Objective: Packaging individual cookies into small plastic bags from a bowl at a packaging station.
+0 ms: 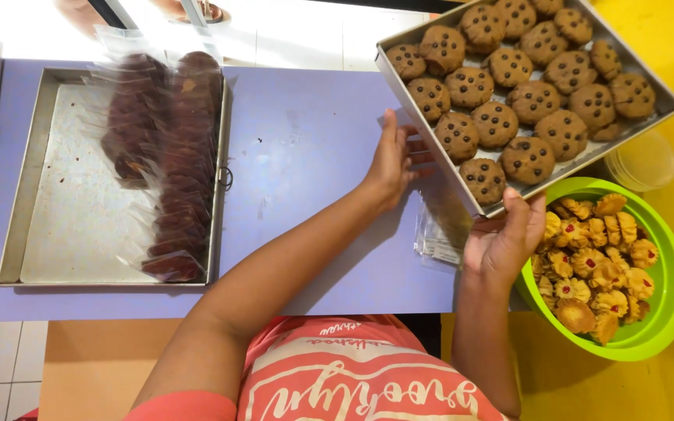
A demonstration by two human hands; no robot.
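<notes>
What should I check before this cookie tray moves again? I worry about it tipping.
1. Right hand under the near corner of the tray of chocolate-chip cookies: ok.
2. Left hand steadying the tray's left edge: ok, fingers touch it.
3. Tray level: not ok, it sits skewed, partly off the purple table and over the green bowl.
4. Cookies settled in the tray: ok, none over the rim.
5. Clear bags under the tray corner: not ok, in the way.
6. Grip firmness: cannot tell.

I'm seeing brown dark-dotted cookies (532, 97), a lime-green bowl (665, 312), a lavender table (306, 140), and red-dotted golden cookies (594, 265).
</notes>
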